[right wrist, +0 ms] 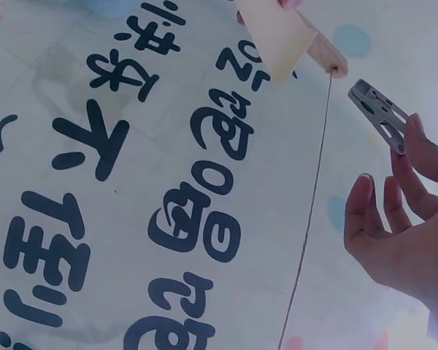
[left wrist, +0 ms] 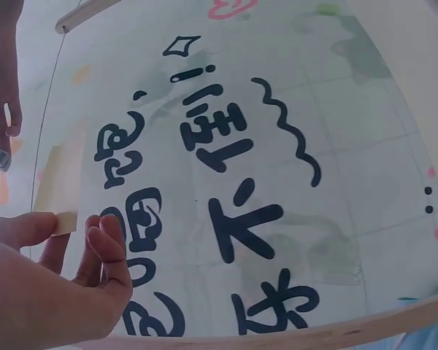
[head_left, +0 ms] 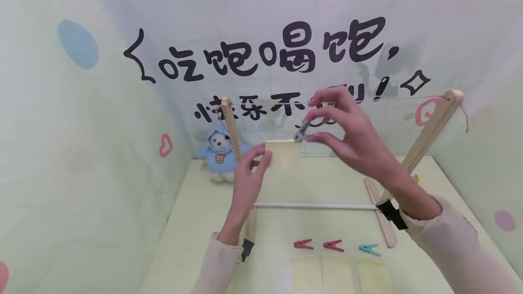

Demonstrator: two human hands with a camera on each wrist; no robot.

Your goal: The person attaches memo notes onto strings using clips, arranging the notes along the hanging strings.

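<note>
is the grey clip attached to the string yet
No, the right hand pinches the grey clip apart from the string in the right wrist view.

The note (head_left: pixel 284 157) looks matt paper, clip (right wrist: pixel 379 115) plastic.

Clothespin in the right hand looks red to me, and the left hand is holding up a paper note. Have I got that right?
Not quite: the clothespin pinched by the right hand is grey, as the right wrist view shows. The left hand does hold up a paper note.

The head camera faces forward-down; nearer wrist views share the lettering (head_left: pixel 298 46).
</note>
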